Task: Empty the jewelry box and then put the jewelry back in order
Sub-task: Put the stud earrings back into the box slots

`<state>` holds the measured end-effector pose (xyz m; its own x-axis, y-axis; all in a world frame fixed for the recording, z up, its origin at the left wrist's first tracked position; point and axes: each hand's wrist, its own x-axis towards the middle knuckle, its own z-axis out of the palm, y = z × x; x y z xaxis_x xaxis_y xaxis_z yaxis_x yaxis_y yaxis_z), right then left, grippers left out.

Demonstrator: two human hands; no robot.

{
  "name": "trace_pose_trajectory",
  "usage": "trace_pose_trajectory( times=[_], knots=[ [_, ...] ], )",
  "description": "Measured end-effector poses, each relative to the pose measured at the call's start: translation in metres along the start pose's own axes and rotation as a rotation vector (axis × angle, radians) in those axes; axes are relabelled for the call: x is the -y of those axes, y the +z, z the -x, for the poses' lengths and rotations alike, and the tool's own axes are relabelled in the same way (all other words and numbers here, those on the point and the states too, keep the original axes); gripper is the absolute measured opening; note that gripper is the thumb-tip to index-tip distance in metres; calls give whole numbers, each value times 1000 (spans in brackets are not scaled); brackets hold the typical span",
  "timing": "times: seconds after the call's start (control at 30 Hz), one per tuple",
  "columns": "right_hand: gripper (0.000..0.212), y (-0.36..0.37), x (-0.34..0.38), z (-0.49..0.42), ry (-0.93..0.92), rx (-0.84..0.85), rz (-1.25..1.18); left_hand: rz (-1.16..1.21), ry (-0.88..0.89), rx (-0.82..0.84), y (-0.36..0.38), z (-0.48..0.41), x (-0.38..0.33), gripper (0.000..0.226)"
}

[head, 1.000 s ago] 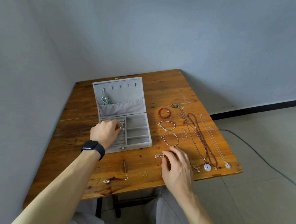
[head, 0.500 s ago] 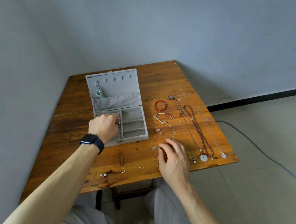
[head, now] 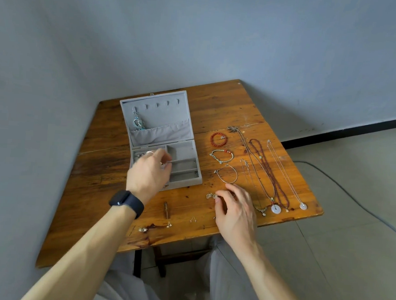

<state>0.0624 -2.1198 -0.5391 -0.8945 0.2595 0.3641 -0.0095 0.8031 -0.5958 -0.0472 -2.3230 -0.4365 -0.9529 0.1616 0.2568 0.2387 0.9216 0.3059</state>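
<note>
Open grey velvet jewelry box (head: 186, 172) on the worn wooden counter (head: 219, 104), lid up, a turquoise beaded piece (head: 137, 123) hanging inside it. Left hand (head: 149, 172) over the box's front-left compartments, fingers curled — cannot tell whether anything is pinched. Right hand (head: 232, 207) flat on the counter, fingertips touching small silver earrings (head: 211, 196), grip loose. Just right of the box: red bead bracelet (head: 219, 139), silver bangle (head: 227, 174) — farther right, long necklaces (head: 268, 173).
</note>
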Motion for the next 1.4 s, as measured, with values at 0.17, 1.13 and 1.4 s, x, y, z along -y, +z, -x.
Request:
trace_pose_trajectory(
  times=[0.17, 1.13, 1.4],
  knots=[
    [18, 0, 0, 1, 0, 5, 34, 116, 219, 104, 30, 53, -40, 18],
    [10, -25, 25, -15, -119, 75, 240, 351, -378, -39, -11, 89, 87, 9],
    [5, -24, 70, -62, -108, 130, -1, 553, -495, -200, 13, 100, 111, 11]
  ],
)
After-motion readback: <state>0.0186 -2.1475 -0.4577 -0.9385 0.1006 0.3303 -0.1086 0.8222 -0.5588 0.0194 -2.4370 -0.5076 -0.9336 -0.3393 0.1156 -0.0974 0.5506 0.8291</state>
